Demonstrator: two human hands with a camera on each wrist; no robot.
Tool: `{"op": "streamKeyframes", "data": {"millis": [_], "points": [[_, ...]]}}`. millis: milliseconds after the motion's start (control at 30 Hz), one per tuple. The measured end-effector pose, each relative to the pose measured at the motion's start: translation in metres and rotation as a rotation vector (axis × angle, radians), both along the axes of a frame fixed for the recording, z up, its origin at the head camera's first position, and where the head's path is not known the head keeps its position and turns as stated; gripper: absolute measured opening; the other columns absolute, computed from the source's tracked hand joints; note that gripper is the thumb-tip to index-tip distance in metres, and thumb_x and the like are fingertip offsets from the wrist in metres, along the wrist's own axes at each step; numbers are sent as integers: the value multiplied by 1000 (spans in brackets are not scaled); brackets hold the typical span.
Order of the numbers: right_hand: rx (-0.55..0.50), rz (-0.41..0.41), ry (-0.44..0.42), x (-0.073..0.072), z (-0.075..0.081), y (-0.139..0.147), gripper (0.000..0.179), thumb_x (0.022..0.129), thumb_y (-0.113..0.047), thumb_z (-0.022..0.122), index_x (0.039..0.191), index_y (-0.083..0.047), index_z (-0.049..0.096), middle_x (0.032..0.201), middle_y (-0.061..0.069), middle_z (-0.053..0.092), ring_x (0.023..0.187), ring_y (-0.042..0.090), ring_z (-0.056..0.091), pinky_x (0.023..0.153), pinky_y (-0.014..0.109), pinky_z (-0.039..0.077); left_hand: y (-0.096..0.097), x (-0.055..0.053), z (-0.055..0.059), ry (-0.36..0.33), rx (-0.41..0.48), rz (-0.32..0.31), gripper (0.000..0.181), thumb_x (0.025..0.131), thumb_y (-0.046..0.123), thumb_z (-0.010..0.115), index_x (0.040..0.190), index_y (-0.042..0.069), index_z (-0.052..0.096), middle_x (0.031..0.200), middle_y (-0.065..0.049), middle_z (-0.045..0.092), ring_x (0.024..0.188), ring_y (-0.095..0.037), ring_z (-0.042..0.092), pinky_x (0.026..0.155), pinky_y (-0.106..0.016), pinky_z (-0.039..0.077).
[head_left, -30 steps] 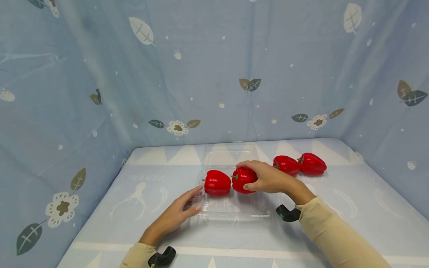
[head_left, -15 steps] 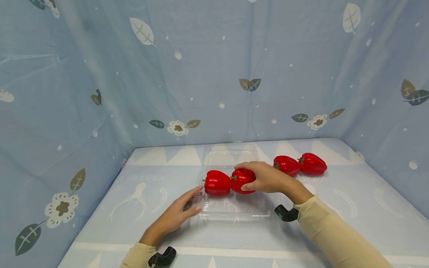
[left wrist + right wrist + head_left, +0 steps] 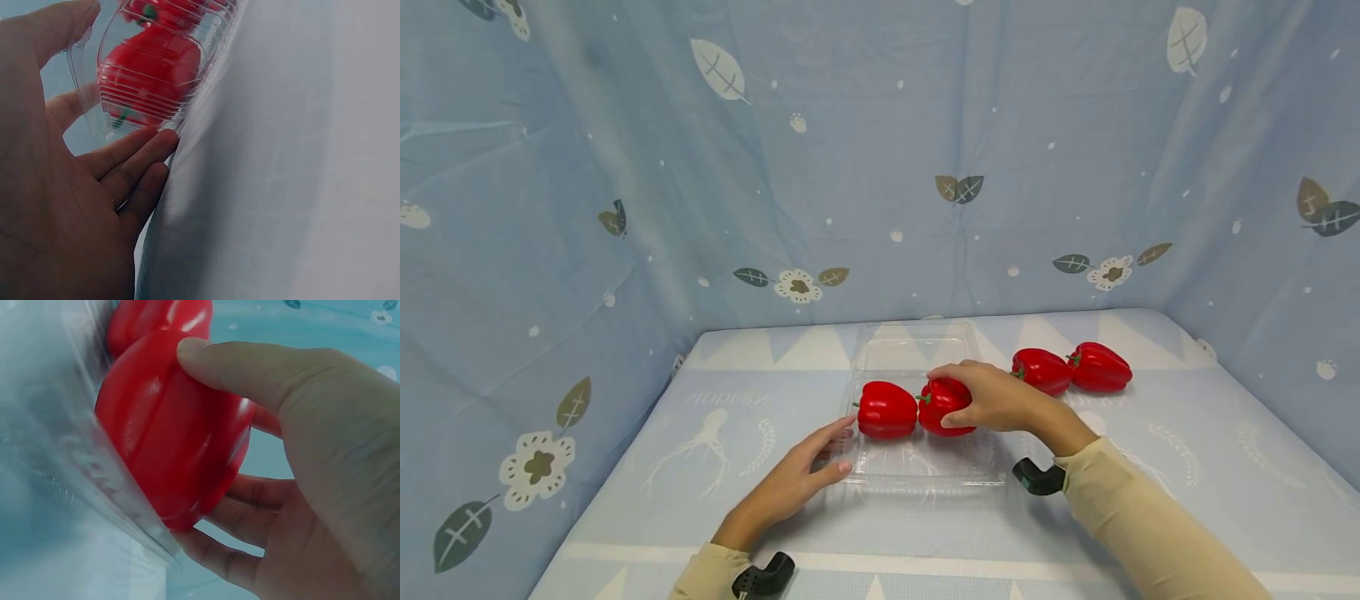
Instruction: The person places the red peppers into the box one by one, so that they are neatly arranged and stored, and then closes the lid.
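Note:
A clear plastic clamshell box lies on the table with its lid folded back. Inside, toward the left, rests a red bell pepper with a green stem. My right hand grips a second bell pepper, beside the first and over the box's right half; its thumb lies across the pepper in the right wrist view, fingers on the far side. At the box's left edge, my left hand touches the rim with extended fingers. In the left wrist view its fingertips sit against the ribbed box wall.
Two more red bell peppers lie right of the box, one just behind my right hand and the other touching it farther right. A blue patterned cloth hangs behind the table and along both sides.
The pepper in my right hand shifted slightly left against the other pepper, then slightly back right. My left hand and the box have stayed where they were.

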State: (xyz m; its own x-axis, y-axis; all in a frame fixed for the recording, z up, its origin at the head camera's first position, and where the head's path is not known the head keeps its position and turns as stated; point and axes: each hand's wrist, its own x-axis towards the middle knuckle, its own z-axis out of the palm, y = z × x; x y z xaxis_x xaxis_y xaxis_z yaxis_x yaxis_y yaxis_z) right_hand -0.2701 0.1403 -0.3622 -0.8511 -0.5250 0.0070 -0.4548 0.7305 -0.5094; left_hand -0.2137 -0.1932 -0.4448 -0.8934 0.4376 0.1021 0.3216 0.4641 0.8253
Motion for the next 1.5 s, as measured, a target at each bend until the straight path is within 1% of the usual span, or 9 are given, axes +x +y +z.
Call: {"op": "streamKeyframes", "data": {"millis": [167,333,467,700,967,1133,1333,1500], "points": [[62,-4,28,2,0,-4,64,81,-27,85,139,-27,59,123,0,60,112,21,57,87,40,56,-1,-1,-1,11,-8,-2,61,100,32,63,155,29,38,145,-4,53,129,-24,53,110,-54,37],[96,-32,15,2,-1,-6,66,79,-28,87,138,-29,59,124,-1,60,112,20,56,86,40,57,1,0,0,-5,-7,13,62,99,33,64,155,31,38,144,-2,53,129,-23,52,110,-53,37],[92,-30,7,1,-1,-6,66,78,-27,87,138,-29,59,123,2,59,111,22,57,84,40,57,2,1,1,-13,-2,20,61,98,34,64,154,32,39,144,-1,53,129,-23,52,110,-53,37],[82,-29,18,-1,-2,-7,63,79,-27,86,137,-27,61,122,7,56,109,24,57,81,40,58,2,1,1,-16,-3,22,62,99,34,64,155,31,39,144,-2,53,129,-24,52,110,-53,37],[132,-27,23,-1,-4,-7,67,78,-31,86,140,-25,60,121,5,56,107,22,57,81,38,58,2,0,0,-16,2,17,62,98,34,64,155,32,38,145,-2,52,129,-23,52,110,-53,37],[124,-19,25,-1,-6,-6,67,79,-30,86,140,-23,60,120,5,56,108,22,57,81,39,58,2,0,-1,-8,2,15,62,98,34,64,154,32,38,145,-2,53,129,-23,52,110,-53,37],[97,-12,1,-1,-6,-2,66,80,-29,85,141,-24,59,121,5,56,109,22,56,82,39,58,2,0,0,-14,-2,16,62,98,34,65,154,33,39,145,-1,53,129,-23,52,111,-52,36],[87,-10,-6,0,-5,-1,64,81,-27,85,140,-25,60,122,5,56,109,22,56,84,39,57,1,0,-1,-3,-8,11,62,99,34,64,155,30,38,145,-4,53,129,-25,52,110,-54,37]]}}
